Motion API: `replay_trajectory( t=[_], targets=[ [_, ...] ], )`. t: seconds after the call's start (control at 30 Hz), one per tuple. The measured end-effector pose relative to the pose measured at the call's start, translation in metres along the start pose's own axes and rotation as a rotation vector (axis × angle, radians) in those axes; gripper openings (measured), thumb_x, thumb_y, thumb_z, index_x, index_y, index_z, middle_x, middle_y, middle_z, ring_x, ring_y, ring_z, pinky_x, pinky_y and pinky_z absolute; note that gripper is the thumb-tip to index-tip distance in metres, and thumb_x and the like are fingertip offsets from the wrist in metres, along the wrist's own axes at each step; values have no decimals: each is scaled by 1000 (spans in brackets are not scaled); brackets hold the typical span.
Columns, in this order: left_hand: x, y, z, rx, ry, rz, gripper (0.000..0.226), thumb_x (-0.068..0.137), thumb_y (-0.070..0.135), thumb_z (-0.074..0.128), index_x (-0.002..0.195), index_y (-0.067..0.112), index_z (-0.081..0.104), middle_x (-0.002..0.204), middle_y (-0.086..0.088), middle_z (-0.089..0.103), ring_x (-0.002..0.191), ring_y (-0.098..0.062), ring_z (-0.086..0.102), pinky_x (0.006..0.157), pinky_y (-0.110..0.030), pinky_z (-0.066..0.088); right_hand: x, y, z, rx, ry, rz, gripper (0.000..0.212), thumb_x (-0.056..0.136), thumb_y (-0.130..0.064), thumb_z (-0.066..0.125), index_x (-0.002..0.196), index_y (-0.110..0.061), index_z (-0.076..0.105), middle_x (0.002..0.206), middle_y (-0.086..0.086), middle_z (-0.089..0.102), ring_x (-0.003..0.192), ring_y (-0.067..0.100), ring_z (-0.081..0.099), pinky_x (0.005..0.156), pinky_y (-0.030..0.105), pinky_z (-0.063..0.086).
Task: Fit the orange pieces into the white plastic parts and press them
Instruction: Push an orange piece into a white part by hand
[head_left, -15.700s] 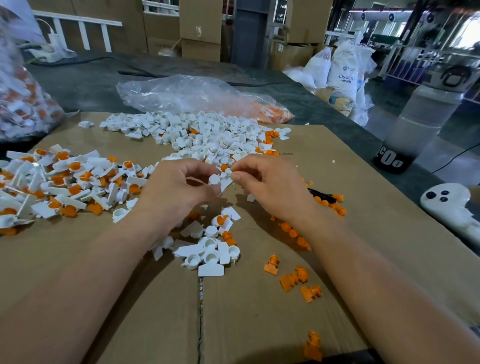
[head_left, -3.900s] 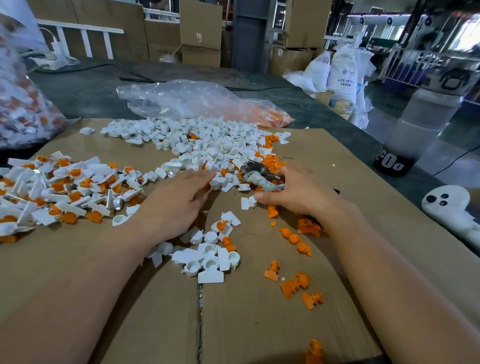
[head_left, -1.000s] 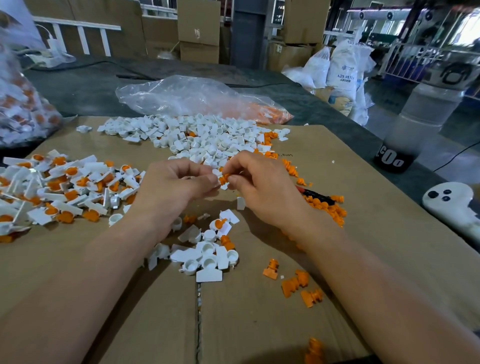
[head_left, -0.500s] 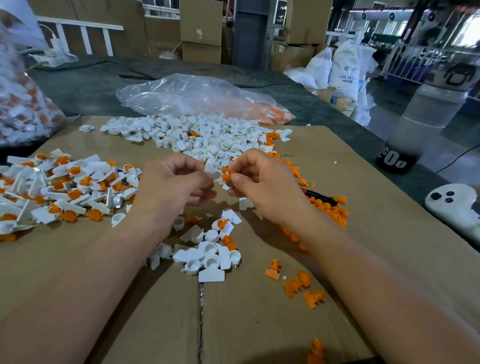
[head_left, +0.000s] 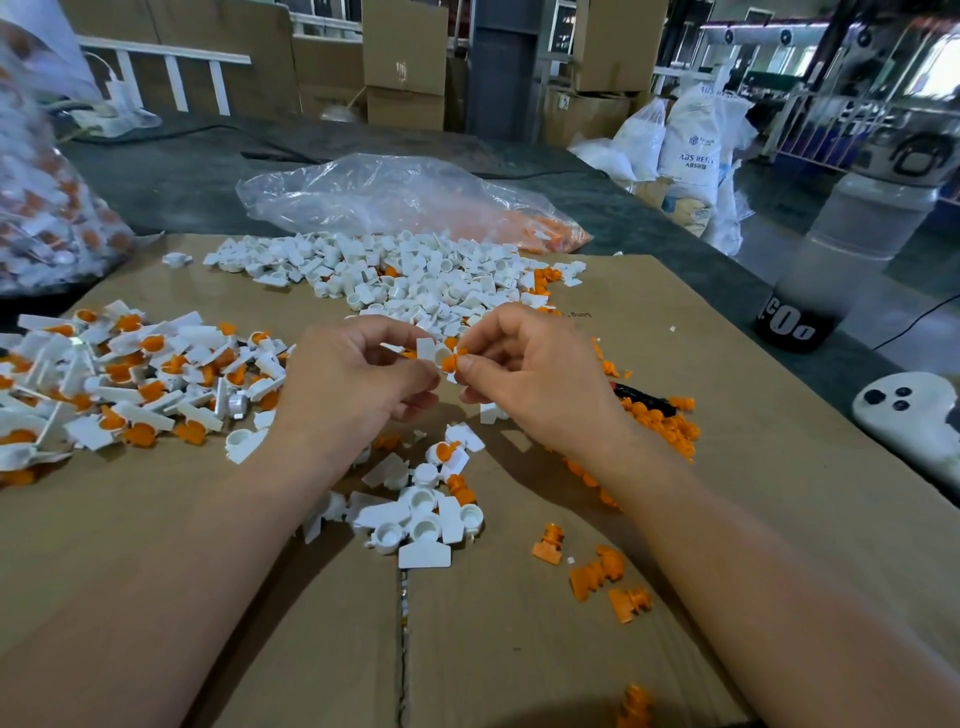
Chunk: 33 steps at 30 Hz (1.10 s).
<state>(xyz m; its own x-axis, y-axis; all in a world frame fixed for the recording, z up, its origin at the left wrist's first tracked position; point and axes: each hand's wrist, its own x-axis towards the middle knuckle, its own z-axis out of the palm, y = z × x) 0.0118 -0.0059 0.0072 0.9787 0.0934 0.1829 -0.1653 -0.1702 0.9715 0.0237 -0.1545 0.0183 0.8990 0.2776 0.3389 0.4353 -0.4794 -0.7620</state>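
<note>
Covering the near part of the dark tabletop (head_left: 182, 176), a flattened cardboard sheet (head_left: 519, 649) carries a far heap of white plastic parts (head_left: 415, 280), a left pile of assembled ones (head_left: 130, 374) and loose orange pieces (head_left: 597, 571) near right. Above its middle the left hand (head_left: 358, 384) pinches one white part (head_left: 428, 351); the right hand (head_left: 540, 384), fingers (head_left: 493, 322) narrowly curled, pinches an orange piece (head_left: 451, 362) against it. Beyond lie a clear bag (head_left: 395, 197), stacked cartons (head_left: 405, 57) and white sacks (head_left: 691, 150).

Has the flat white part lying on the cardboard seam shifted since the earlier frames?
No. The flat white part still lies across the cardboard seam, just below the small white cluster.
</note>
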Motion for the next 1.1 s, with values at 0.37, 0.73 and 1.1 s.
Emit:
replay_trajectory(
  t=[0.37, 0.73, 1.1],
  targets=[
    [-5, 4, 3, 10, -92, 16, 24, 75, -6, 69, 78, 17, 64, 53, -1, 66, 47, -12, 65, 46, -17, 51, -2, -2, 2, -154, 35, -51, 28, 84, -11, 62, 68, -29, 47, 68, -4, 63, 69, 14, 65, 67, 36, 54],
    [-2, -1, 0, 66, -90, 27, 24, 75, -4, 70, 76, 18, 63, 54, -1, 65, 46, -14, 63, 46, -17, 50, 0, 4, -9, -56, -98, -52, 24, 76, -18, 74, 78, -36, 58, 70, -14, 63, 65, 1, 62, 64, 16, 52],
    [-3, 2, -2, -98, -173, -32, 21, 74, -12, 66, 76, 9, 60, 51, -6, 63, 47, -16, 63, 47, -20, 52, 0, 7, -6, 8, -55, -165, 23, 70, -9, 76, 92, -9, 73, 76, -13, 61, 70, -3, 60, 69, 11, 48]
  ],
)
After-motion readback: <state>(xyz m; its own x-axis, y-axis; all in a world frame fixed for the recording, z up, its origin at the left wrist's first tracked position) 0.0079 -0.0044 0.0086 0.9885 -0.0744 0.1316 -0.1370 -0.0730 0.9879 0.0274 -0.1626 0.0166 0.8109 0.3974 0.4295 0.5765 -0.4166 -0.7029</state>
